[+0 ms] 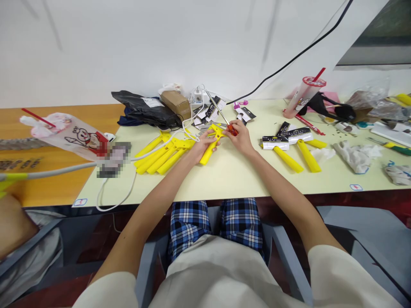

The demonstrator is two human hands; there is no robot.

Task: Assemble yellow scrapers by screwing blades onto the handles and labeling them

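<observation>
Above the middle of the table, my left hand (pixel 202 148) is closed round a yellow plastic scraper handle (pixel 209 155), its wide head pointing away from me. My right hand (pixel 241 137) grips a screwdriver (pixel 231 130) by its red handle, close against the yellow piece. The metal shaft slants up and left, away from the yellow head. Several more yellow handles (pixel 167 155) lie side by side just left of my left hand. To the right of my right hand rest several yellow-handled scrapers (pixel 288 160) with black-and-white cards (pixel 275 142) at their heads.
A white cable (pixel 141 155) crosses the left handles. Behind are a black plastic bag (pixel 147 112), a brown box (pixel 176 104) and more packaging cards (pixel 215 108). Drink cups stand left (pixel 78 134) and right (pixel 302 97). Crumpled tissue (pixel 353 156) lies right. A person's arm (pixel 14 224) shows at far left.
</observation>
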